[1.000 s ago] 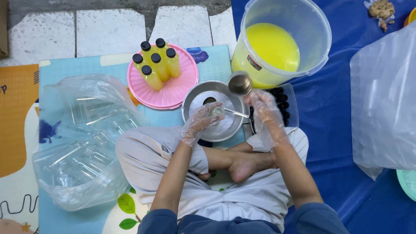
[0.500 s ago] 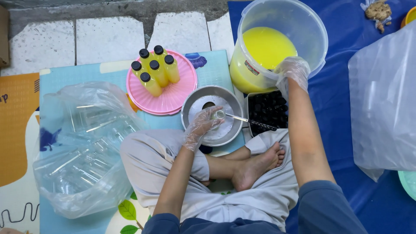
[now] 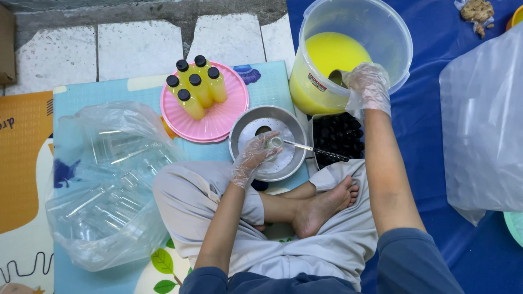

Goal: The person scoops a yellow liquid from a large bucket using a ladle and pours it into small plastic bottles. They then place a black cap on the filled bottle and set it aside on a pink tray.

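My left hand (image 3: 251, 157), in a thin clear glove, holds a small clear bottle (image 3: 274, 142) upright inside a round metal pan (image 3: 244, 142). My gloved right hand (image 3: 369, 86) reaches into a large clear bucket (image 3: 397, 49) of yellow liquid (image 3: 327, 54) and grips a small metal cup (image 3: 338, 78) at the liquid's surface. A thin metal tool (image 3: 305, 147) lies across the pan's right rim.
Several filled yellow bottles with black caps (image 3: 197, 84) stand on a pink plate (image 3: 218, 121). A tray of black caps (image 3: 336, 136) sits right of the pan. A clear bag of empty bottles (image 3: 103, 179) lies at left. Another large plastic bag (image 3: 482, 120) is at right.
My right hand carried the metal cup from above the pan up into the bucket and now dips it at the yellow liquid. My left hand stayed on the bottle.
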